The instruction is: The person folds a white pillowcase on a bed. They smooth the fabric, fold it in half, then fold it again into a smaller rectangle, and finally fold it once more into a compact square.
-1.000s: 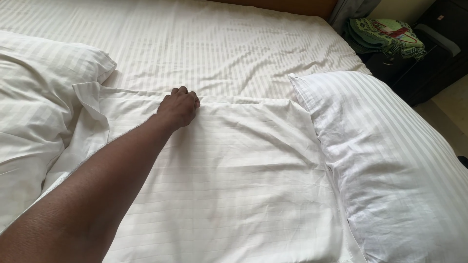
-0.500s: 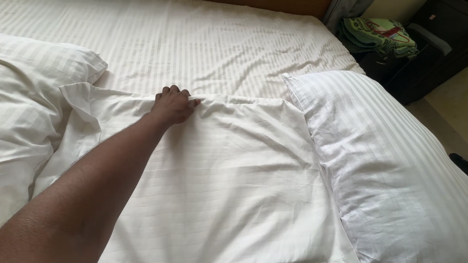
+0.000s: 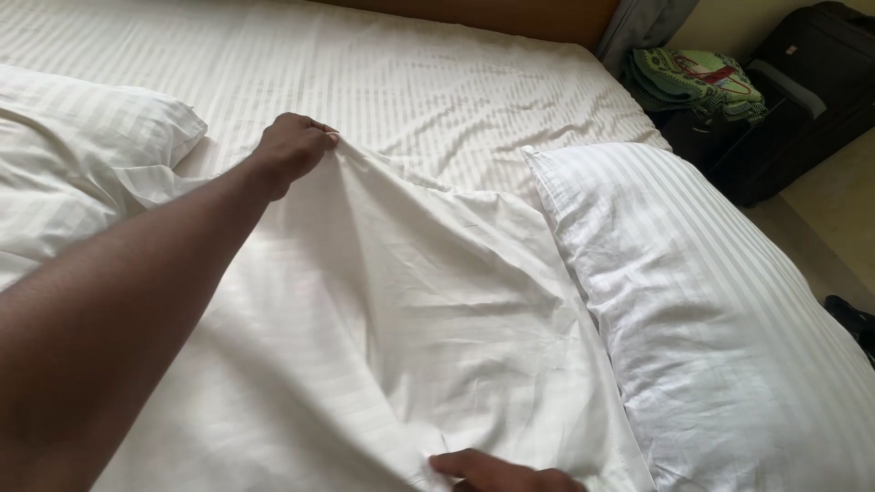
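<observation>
A white striped pillowcase (image 3: pixel 392 310) lies flat on the bed between two pillows. My left hand (image 3: pixel 292 146) grips its far edge and lifts it off the mattress, so the cloth rises in a ridge toward the hand. My right hand (image 3: pixel 506 472) shows only partly at the bottom edge of the view, resting on the near edge of the pillowcase; I cannot see whether its fingers close on the cloth. A plump white striped pillow (image 3: pixel 720 310) lies on the right, touching the pillowcase. Another white pillow (image 3: pixel 73 173) lies on the left.
The bed (image 3: pixel 410 73) has a white striped sheet with creases and a wooden headboard (image 3: pixel 510 14) at the far end. Beside the bed on the right stand a dark suitcase (image 3: pixel 802 91) and a green patterned folded cloth (image 3: pixel 697 77). Tan floor shows at the right.
My left hand has closed on the pillowcase's far edge and lifted it up off the bed. My right hand has come into view at the bottom edge.
</observation>
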